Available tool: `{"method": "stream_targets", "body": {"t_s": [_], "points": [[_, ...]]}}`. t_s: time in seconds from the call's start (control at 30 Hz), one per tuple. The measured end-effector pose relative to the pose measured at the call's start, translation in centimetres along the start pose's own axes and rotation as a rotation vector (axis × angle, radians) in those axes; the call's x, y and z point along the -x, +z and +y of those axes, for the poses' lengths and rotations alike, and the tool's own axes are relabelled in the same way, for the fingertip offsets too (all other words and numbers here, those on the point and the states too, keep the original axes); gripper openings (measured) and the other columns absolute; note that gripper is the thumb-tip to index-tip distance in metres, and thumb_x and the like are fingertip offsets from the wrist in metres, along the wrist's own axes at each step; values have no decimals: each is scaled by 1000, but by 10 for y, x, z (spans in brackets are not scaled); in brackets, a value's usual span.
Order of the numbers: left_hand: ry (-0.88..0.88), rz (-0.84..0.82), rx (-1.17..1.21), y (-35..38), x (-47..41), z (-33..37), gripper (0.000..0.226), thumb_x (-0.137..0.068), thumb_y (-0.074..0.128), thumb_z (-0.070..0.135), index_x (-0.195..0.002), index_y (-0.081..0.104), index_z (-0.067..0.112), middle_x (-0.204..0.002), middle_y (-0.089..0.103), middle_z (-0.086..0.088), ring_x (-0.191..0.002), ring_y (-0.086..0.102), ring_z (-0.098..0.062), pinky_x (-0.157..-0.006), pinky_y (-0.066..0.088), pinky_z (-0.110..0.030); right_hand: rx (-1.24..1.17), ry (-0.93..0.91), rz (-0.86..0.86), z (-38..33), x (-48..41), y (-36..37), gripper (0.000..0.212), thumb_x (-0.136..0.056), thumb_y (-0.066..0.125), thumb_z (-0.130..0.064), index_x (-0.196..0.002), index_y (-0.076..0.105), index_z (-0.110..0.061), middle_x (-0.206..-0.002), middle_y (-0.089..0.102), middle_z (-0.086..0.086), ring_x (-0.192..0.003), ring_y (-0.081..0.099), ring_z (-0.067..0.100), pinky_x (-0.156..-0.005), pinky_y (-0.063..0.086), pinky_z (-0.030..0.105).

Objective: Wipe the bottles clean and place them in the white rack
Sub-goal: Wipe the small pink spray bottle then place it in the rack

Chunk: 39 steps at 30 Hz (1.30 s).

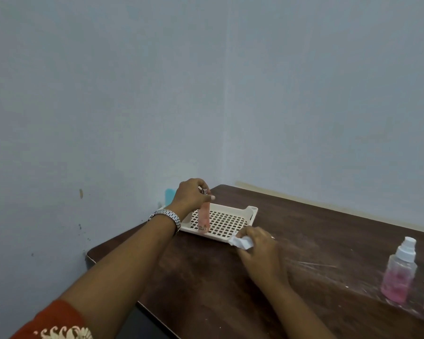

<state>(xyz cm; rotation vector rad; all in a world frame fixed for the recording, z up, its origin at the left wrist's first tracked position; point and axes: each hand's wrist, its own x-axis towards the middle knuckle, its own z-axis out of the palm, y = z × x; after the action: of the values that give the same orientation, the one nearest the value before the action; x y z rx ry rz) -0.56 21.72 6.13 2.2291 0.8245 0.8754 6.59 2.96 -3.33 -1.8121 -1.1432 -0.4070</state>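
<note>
Pink bottle (203, 219), pinched upright in the white rack (254, 213) by the left hand (190, 195), might topple on release; right hand (262, 252) clutched tissue (241, 242).

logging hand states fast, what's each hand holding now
Left hand: grips slim pink bottle by its top.
Right hand: holds crumpled white cloth.

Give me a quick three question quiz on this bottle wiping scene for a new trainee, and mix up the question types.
1. True or false: the spray bottle stands on the table, outside the white rack.
2. What does the right hand hold? A: a crumpled white wipe. B: a bottle cap. C: nothing.
3. Fill in: the left hand grips the slim pink bottle by its ____.

Key: 1 true; 2 A; 3 top.
</note>
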Motion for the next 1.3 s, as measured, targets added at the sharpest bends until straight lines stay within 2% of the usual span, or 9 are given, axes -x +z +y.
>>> {"method": "stream_targets", "body": {"t_s": [0.33, 0.43, 0.5, 0.63, 0.8, 0.87, 1.0, 1.13, 1.3], "points": [[57, 40, -190, 8, -10, -14, 19, -79, 77, 28, -87, 66, 15, -100, 66, -3, -86, 55, -14, -75, 44, -25, 3, -3, -24, 0, 1, -1, 11, -79, 71, -32, -82, 61, -27, -89, 61, -12, -85, 53, 6, -64, 43, 20], [91, -32, -241, 10, -11, -11, 19, -85, 70, 33, -95, 69, 17, -105, 67, -2, -90, 56, -13, -78, 45, -26, 8, 1, -29, 2, 1, 0, 12, -80, 70, -35, -83, 62, -27, -90, 61, -12, -85, 53, 6, -66, 45, 22], [100, -116, -335, 8, -10, -8, 19, -88, 61, 29, -105, 68, 23, -114, 65, 0, -102, 56, -15, -86, 47, -29, 6, 0, -23, 3, 1, 1, 12, -79, 70, -36, -82, 61, -28, -90, 62, -12, -86, 54, 6, -68, 48, 26], [100, -262, -494, 1, -9, -3, 39, -87, 44, 20, -121, 61, 28, -128, 58, -3, -126, 38, -18, -98, 41, -37, 1, 11, -16, 4, 1, 2, 12, -79, 70, -36, -81, 60, -29, -91, 62, -12, -87, 54, 6, -69, 51, 28], [168, -303, -507, -7, -12, 0, 41, -94, 52, 20, -135, 52, 21, -134, 55, -6, -124, 48, -21, -99, 40, -33, -4, 10, -23, 5, 0, 2, 12, -79, 70, -35, -81, 59, -30, -91, 62, -11, -88, 54, 7, -69, 51, 29], [224, -259, -553, -8, -13, 1, 41, -93, 58, 28, -134, 52, 23, -130, 58, -5, -118, 53, -21, -93, 43, -32, -6, 15, -25, 5, 1, 1, 12, -79, 70, -35, -81, 59, -30, -92, 63, -11, -88, 54, 6, -69, 51, 29], [330, -121, -747, -6, -14, 1, 34, -90, 58, 47, -115, 60, 23, -114, 65, -1, -104, 58, -19, -75, 40, -28, -1, 22, -24, 5, 1, 2, 12, -80, 69, -38, -81, 59, -31, -92, 62, -13, -87, 53, 5, -69, 51, 30], [351, -54, -874, -4, -16, 6, 43, -89, 53, 57, -106, 63, 18, -104, 65, -2, -99, 59, -19, -71, 38, -28, 6, 13, -30, 4, 1, 1, 12, -80, 69, -38, -81, 59, -31, -92, 62, -13, -88, 54, 5, -70, 52, 30], [364, -46, -924, -4, -17, 5, 45, -89, 52, 57, -101, 63, 14, -100, 65, -4, -94, 58, -19, -69, 38, -27, 14, 14, -37, 3, 1, 0, 12, -80, 69, -36, -84, 59, -30, -94, 62, -12, -90, 53, 5, -70, 52, 28]]}}
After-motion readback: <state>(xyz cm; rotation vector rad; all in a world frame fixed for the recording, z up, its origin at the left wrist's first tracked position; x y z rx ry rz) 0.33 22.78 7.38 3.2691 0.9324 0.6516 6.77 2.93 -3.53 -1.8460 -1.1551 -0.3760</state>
